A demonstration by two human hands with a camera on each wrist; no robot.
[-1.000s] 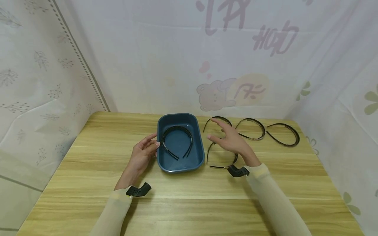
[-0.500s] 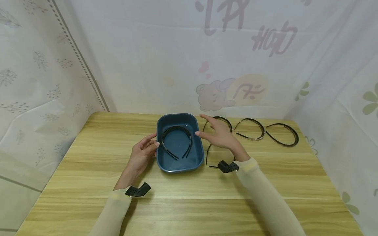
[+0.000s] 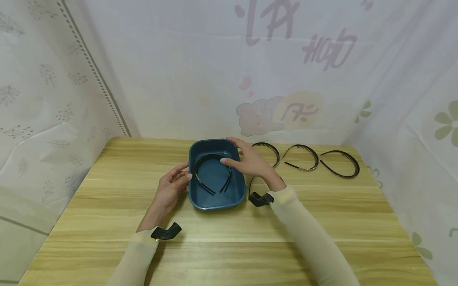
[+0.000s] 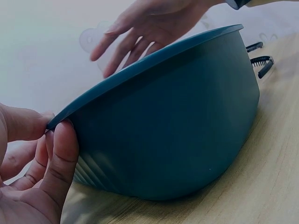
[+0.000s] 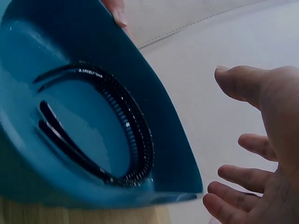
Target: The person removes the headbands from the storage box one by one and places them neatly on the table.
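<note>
A blue plastic basin point(image 3: 217, 206) stands on the table, and my left hand point(image 3: 169, 190) pinches its left rim between thumb and fingers. Inside lie black toothed headbands point(image 5: 145, 140); the right wrist view shows two stacked together. My right hand point(image 3: 252, 161) hovers over the basin's right rim, thumb and fingers spread, holding nothing. In the left wrist view its fingers hang above the far rim. One headband point(image 3: 249, 187) on the table is mostly hidden under the right wrist, and another headband point(image 3: 273, 152) lies just behind that hand.
Farther right along the back of the wooden table point(image 3: 214, 258) lie two more black headbands, a middle headband point(image 3: 315, 157) and a rightmost headband point(image 3: 356, 165). A white printed curtain point(image 3: 179, 79) hangs behind the table's back edge.
My right hand has moved left from above the headbands on the table to over the basin's right rim. My left hand keeps its hold on the basin.
</note>
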